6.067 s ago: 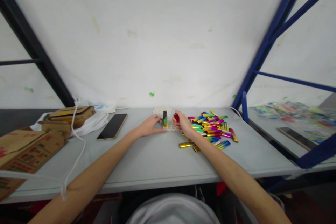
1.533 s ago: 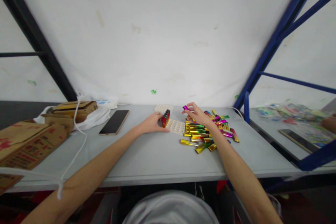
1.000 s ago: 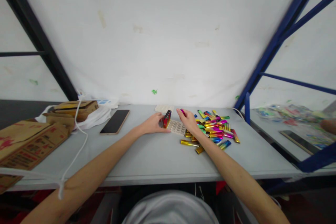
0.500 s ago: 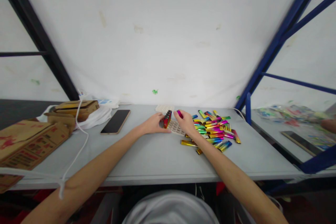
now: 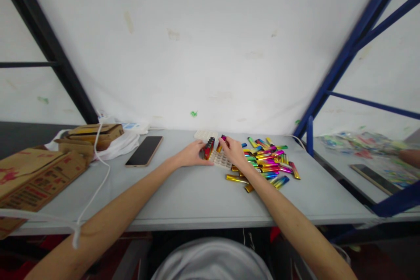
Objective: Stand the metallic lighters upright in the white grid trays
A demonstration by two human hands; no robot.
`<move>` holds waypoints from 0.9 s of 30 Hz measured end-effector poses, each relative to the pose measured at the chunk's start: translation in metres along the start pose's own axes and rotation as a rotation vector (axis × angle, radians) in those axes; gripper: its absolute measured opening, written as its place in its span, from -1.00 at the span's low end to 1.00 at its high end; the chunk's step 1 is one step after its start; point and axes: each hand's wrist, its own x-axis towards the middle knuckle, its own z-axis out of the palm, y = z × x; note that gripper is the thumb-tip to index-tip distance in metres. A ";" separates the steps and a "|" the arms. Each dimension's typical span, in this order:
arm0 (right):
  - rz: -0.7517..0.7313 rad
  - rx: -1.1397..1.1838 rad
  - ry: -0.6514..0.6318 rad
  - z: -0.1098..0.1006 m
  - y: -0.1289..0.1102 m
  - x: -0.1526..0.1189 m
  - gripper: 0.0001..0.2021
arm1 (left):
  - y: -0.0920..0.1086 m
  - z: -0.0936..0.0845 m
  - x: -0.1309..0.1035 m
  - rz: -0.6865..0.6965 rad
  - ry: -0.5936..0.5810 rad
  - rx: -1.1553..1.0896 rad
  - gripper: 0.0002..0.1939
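A pale tray with a grid of round-edged slots [image 5: 222,159] lies in the middle of the table. Several red lighters with black tops [image 5: 209,148] stand upright in a row at its left end. My left hand [image 5: 192,155] curls around that end, thumb along the near edge and fingers behind, gripping the tray. Above the slots my right hand [image 5: 233,151] pinches a shiny lighter [image 5: 221,144], red and yellow with a dark top, held upright. To the right, partly under my right forearm, spreads a pile of shiny multicoloured lighters [image 5: 267,159].
Another pale tray [image 5: 206,134] lies against the wall. A phone [image 5: 144,151] rests left of my hands, with cardboard boxes [image 5: 42,175] and a white cable [image 5: 106,170] farther left. Beyond the blue frame [image 5: 310,135] are a second phone [image 5: 374,178] and another person's hand [image 5: 410,156].
My right hand has turned the lighter upright and brought it slightly lower over the tray. My left hand stays around the tray's end.
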 end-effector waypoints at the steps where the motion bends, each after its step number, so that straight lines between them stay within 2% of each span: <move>1: 0.000 -0.019 -0.016 0.000 0.000 0.000 -0.59 | 0.000 0.000 0.000 -0.002 0.000 -0.006 -0.34; 5: -0.054 -0.082 -0.140 0.000 0.000 0.002 -0.67 | 0.000 0.000 -0.001 -0.001 -0.013 0.007 -0.32; 11: -0.187 -0.155 -0.231 0.002 0.005 0.002 -0.87 | -0.002 0.002 0.000 -0.012 -0.008 0.061 -0.31; 16: -0.186 -0.197 -0.309 0.002 0.005 0.000 -0.84 | -0.002 0.001 0.000 -0.017 -0.012 0.056 -0.32; 21: -0.210 -0.181 -0.291 -0.019 0.015 0.006 -0.72 | -0.002 0.000 0.000 -0.009 -0.015 0.026 -0.32; 24: -0.170 -0.278 -0.242 -0.038 0.038 0.010 -0.72 | 0.000 0.000 0.001 -0.017 -0.014 0.034 -0.33; 27: -0.120 -0.369 -0.258 -0.054 0.063 0.011 -0.77 | 0.000 0.000 0.001 -0.024 -0.008 0.034 -0.34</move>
